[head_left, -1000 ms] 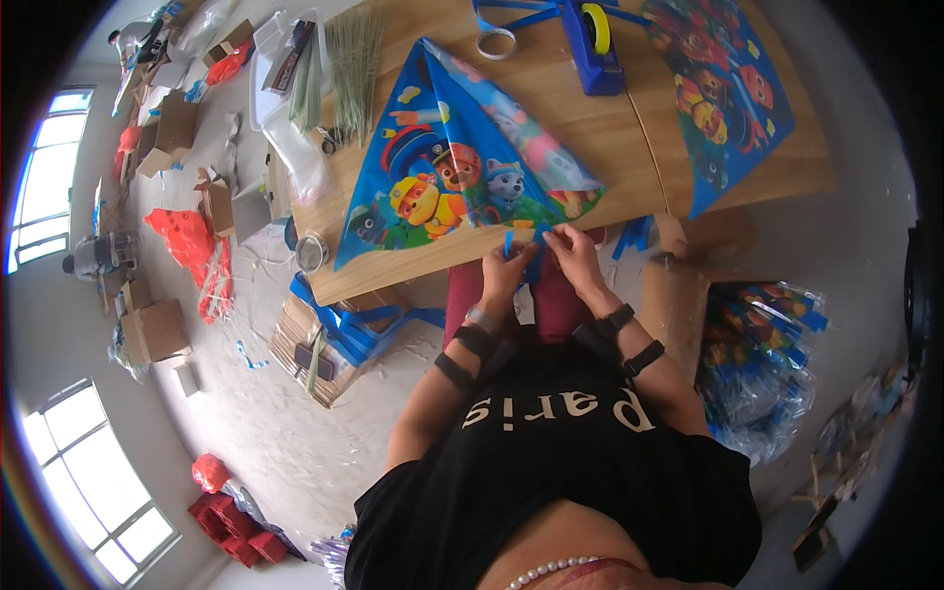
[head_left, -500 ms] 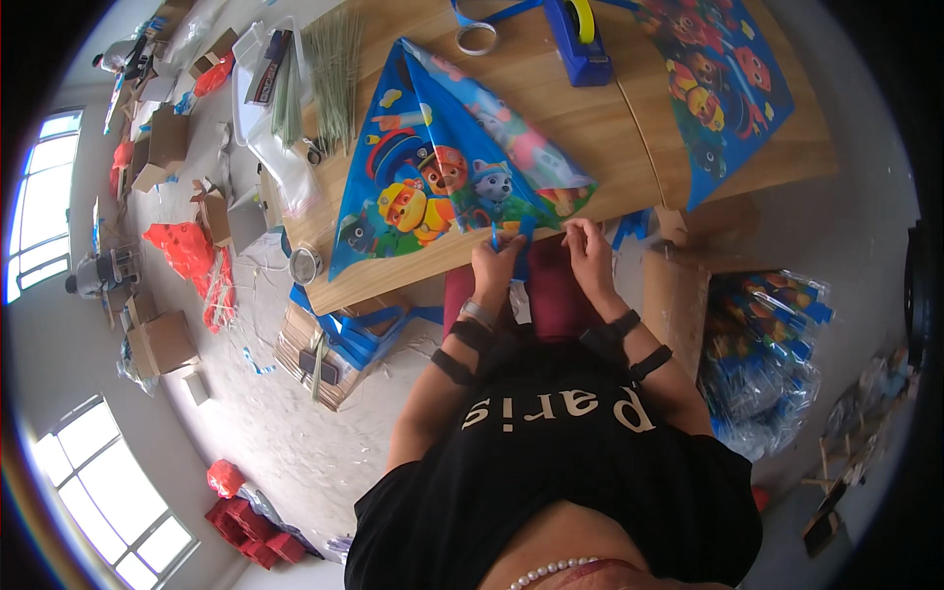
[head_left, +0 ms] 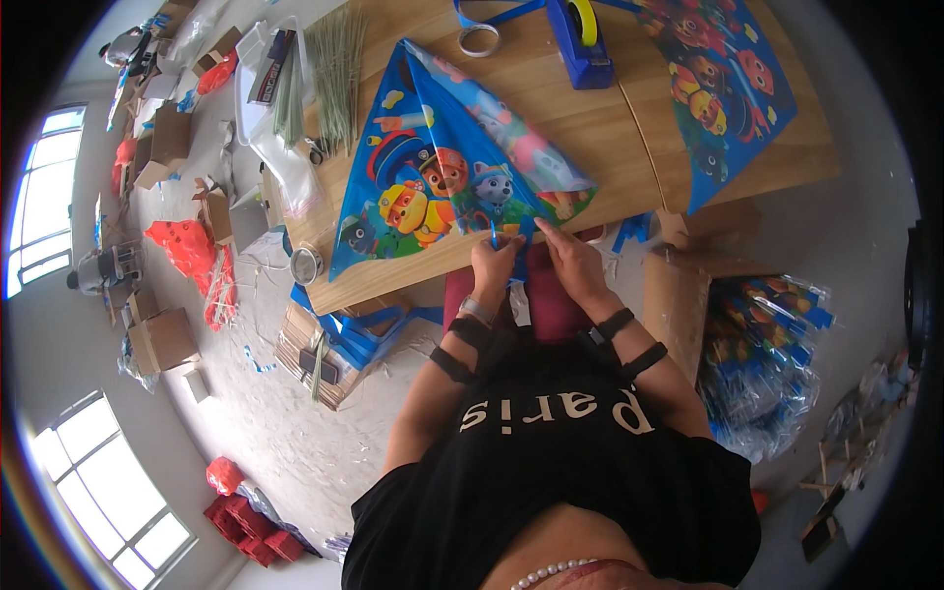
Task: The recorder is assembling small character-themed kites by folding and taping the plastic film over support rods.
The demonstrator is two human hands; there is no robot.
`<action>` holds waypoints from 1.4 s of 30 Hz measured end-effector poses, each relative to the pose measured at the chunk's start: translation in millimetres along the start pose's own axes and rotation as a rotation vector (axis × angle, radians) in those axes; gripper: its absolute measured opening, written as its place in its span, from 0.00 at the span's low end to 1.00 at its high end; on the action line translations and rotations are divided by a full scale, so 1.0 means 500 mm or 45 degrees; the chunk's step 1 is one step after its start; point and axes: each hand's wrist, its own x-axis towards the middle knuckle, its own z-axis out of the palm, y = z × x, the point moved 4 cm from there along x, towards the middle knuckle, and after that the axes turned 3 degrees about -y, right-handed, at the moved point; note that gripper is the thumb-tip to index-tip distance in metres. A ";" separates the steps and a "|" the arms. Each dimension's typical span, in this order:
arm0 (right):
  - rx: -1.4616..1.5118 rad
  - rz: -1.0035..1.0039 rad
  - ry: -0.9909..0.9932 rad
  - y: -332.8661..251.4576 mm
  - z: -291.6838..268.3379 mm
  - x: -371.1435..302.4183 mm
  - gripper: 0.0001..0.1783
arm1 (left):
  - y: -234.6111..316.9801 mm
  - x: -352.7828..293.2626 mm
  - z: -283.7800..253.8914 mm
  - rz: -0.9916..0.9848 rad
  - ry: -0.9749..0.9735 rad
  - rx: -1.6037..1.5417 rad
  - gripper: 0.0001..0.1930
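Observation:
A blue triangular plastic sheet, kite-like and printed with cartoon dogs, lies on the wooden table. Its right side is folded over in a loose roll. At its near edge my left hand is closed in a pinch on a blue strip, which hangs down over the table edge. A small blue tip pokes up above those fingers; its kind is unclear. My right hand is beside it, index finger stretched toward the strip and the sheet's edge. The fingertips appear to touch there.
A blue tape dispenser with yellow tape and a tape roll sit at the far side. Thin sticks lie by a white bin. Another printed sheet is at right. A carton with packaged sheets stands below.
My right hand has moved left, from the sheet's right corner to the blue strip by my left hand, and its index finger has straightened. My left hand has stayed in place.

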 end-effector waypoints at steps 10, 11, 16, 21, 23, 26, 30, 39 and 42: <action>-0.169 -0.014 -0.149 0.009 0.018 -0.001 0.29 | 0.008 -0.007 0.001 -0.029 0.019 0.009 0.11; -0.175 -0.043 -0.129 0.011 0.020 -0.002 0.29 | 0.006 -0.006 0.002 -0.013 0.028 0.003 0.11; -0.220 -0.091 -0.135 0.010 0.024 -0.003 0.31 | 0.004 -0.007 -0.003 0.024 0.052 0.002 0.11; -0.369 -0.138 -0.102 0.019 0.028 -0.006 0.33 | 0.048 -0.047 -0.024 0.467 0.204 0.687 0.12; -0.365 -0.144 -0.088 0.017 0.023 -0.005 0.33 | 0.074 -0.075 -0.028 0.650 0.110 0.765 0.13; -0.351 -0.146 -0.087 0.010 0.016 -0.004 0.33 | 0.099 -0.101 -0.019 0.998 -0.028 0.997 0.21; -0.334 -0.115 -0.139 0.009 0.016 -0.003 0.33 | 0.091 -0.115 -0.002 1.233 -0.162 1.249 0.31; -0.318 -0.137 -0.138 0.002 0.010 -0.003 0.32 | 0.050 -0.101 0.001 1.003 -0.230 1.311 0.36; -0.179 -0.014 -0.176 0.033 0.015 0.001 0.27 | 0.040 -0.096 0.011 0.993 -0.214 1.337 0.36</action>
